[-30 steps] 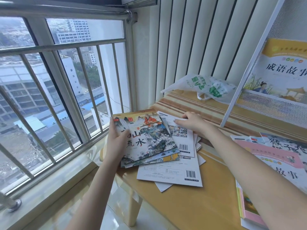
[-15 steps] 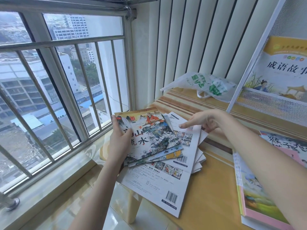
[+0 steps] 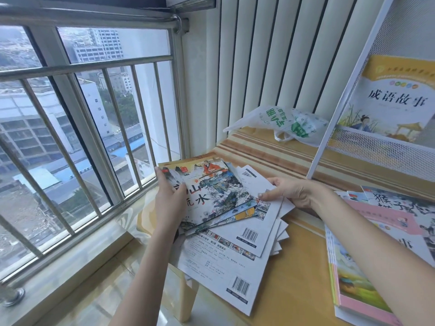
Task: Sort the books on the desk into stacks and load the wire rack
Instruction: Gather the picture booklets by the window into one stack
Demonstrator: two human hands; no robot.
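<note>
Books lie fanned at desk corner by window, your left hand gripping top picture book w/ thumb over cover, right hand pinching white-backed ones, prob. to square them before wire rack.

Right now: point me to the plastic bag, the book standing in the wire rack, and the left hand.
plastic bag (image 3: 280, 122), head view, on its green print.
book in the wire rack (image 3: 393, 100), head view, on the cover title.
left hand (image 3: 169, 203), head view, back of the hand.

Bright daylight enters through the barred glass window at left; shadows are soft, edges bow with wide-angle distortion.
</note>
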